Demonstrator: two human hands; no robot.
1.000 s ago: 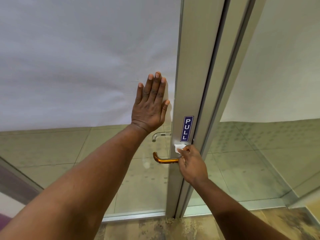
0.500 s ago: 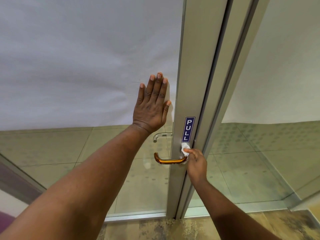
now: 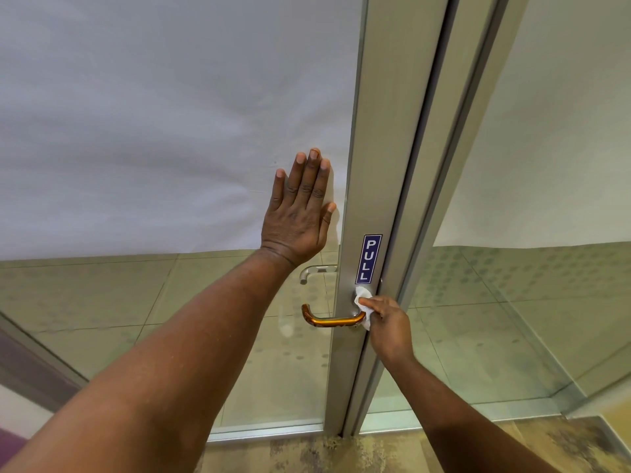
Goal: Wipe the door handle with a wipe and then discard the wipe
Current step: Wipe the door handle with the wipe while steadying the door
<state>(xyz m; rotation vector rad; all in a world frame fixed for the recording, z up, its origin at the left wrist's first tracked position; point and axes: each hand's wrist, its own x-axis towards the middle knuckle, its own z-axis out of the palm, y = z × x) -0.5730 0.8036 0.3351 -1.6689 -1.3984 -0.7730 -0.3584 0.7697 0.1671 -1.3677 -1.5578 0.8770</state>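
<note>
A copper-coloured lever door handle point(image 3: 327, 321) sticks out to the left from the metal door frame point(image 3: 386, 165), below a blue PULL sign point(image 3: 367, 258). My right hand point(image 3: 389, 326) pinches a small white wipe point(image 3: 362, 302) and presses it against the base of the handle at the frame. My left hand point(image 3: 300, 213) lies flat, fingers together and pointing up, on the frosted glass of the door, just left of the frame and above the handle.
A second, silver handle point(image 3: 316, 271) shows through the glass on the far side of the door. A fixed glass panel point(image 3: 532, 268) stands to the right of the frame. Mottled brown floor point(image 3: 341, 452) runs along the bottom.
My right hand with the wipe has moved from the frame under the PULL sign down onto the base of the handle. My left hand has stayed flat on the glass.
</note>
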